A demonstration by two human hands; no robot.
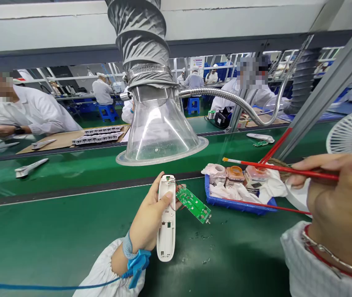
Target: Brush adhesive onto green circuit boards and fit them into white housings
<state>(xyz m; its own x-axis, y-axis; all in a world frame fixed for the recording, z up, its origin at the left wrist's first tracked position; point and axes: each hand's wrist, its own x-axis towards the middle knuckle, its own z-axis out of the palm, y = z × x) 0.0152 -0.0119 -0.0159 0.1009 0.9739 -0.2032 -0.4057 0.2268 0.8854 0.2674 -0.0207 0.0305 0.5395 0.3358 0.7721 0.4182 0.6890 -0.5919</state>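
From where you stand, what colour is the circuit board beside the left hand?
Green, with small dark components; the circuit board shows best in the head view.

This is an electronics assembly factory. A green circuit board, a fume extractor hood, and workers in white smocks along green tabletops show it.

Green workbench, grey fume duct overhead, blue plastic stools, green factory floor
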